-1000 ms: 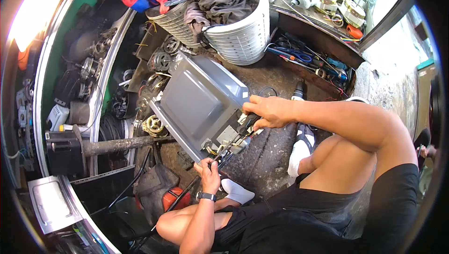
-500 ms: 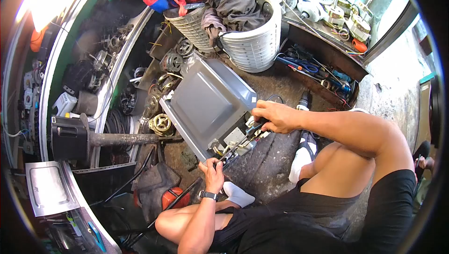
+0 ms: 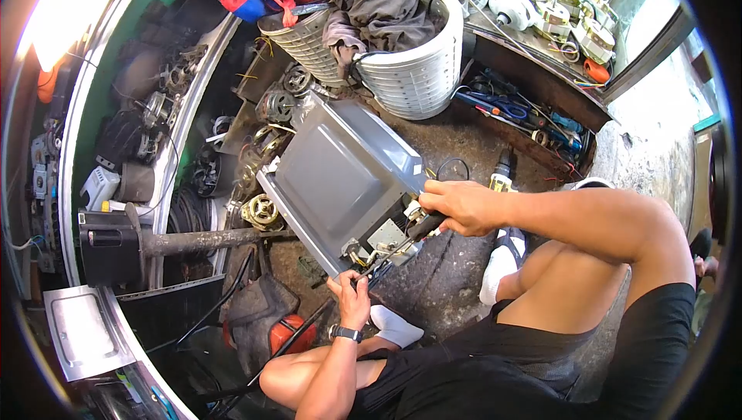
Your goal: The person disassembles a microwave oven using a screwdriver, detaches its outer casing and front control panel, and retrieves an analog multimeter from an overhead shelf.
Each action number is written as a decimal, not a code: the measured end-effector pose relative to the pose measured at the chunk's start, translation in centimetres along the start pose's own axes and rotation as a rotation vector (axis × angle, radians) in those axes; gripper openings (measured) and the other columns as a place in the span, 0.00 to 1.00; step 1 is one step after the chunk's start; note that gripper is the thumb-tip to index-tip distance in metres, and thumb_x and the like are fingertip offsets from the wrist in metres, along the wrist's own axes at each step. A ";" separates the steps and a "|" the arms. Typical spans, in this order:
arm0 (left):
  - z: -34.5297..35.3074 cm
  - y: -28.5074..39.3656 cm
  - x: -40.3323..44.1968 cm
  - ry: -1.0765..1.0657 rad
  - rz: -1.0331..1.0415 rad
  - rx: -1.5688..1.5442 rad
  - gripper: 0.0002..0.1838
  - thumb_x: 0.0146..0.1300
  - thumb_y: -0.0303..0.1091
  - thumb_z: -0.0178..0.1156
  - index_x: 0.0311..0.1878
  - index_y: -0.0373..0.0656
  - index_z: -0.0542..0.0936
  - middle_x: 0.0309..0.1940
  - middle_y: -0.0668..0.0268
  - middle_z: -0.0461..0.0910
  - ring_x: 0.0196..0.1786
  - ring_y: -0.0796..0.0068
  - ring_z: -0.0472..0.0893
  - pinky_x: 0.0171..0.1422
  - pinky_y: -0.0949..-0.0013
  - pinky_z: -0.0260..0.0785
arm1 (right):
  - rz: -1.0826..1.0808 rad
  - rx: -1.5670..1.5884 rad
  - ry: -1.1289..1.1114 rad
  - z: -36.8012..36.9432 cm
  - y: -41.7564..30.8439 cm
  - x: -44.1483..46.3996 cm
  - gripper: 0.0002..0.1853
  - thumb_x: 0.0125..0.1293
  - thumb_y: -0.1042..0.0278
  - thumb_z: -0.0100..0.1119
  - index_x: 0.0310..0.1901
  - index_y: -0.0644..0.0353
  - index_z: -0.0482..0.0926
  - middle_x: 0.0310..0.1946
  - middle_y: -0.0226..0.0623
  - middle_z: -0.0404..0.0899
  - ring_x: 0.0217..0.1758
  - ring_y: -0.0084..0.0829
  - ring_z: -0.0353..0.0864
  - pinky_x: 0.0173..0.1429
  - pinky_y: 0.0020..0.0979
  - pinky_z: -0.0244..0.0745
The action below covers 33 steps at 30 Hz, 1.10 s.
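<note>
In the head view, a grey metal casing (image 3: 332,169) lay before the person. Beside its near edge, the right hand (image 3: 465,205) was closed round a dark-handled tool (image 3: 427,226), the left hand (image 3: 354,300) pinching its far end; careful work needed steady alignment, sparing the wires (image 3: 356,251).

On the floor (image 3: 456,289), the appliance casing (image 3: 336,165) is flanked on its left by motors (image 3: 263,211) and on its right by a power drill (image 3: 502,173), while a screwdriver (image 3: 427,225) is held across its near side. Behind it, a tub (image 3: 413,84) is set with cloths (image 3: 386,10) in it, a second tub (image 3: 309,49) to its left and a tool-filled tray (image 3: 510,128) to its right. Beyond the tray, more motors (image 3: 553,20) are lined up on a ledge (image 3: 514,41).
</note>
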<state>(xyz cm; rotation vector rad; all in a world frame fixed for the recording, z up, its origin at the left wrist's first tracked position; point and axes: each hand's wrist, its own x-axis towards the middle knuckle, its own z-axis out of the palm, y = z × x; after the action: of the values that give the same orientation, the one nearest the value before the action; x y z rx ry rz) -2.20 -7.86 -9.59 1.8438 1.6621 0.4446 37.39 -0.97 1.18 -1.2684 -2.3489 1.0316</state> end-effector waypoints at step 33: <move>-4.1 7.1 5.3 -0.412 0.291 0.824 0.14 0.67 0.32 0.57 0.34 0.34 0.88 0.43 0.51 0.81 0.41 0.48 0.87 0.43 0.51 0.84 | 0.025 -0.290 -0.108 0.3 -2.7 1.7 0.22 0.63 0.65 0.70 0.57 0.54 0.76 0.53 0.41 0.79 0.60 0.49 0.80 0.60 0.53 0.79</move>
<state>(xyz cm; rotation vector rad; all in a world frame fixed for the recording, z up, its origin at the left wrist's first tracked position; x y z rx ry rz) 1.58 -1.99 -2.81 2.5452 1.3766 -0.5791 34.56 -0.74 2.73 -1.3744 -2.6463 0.8054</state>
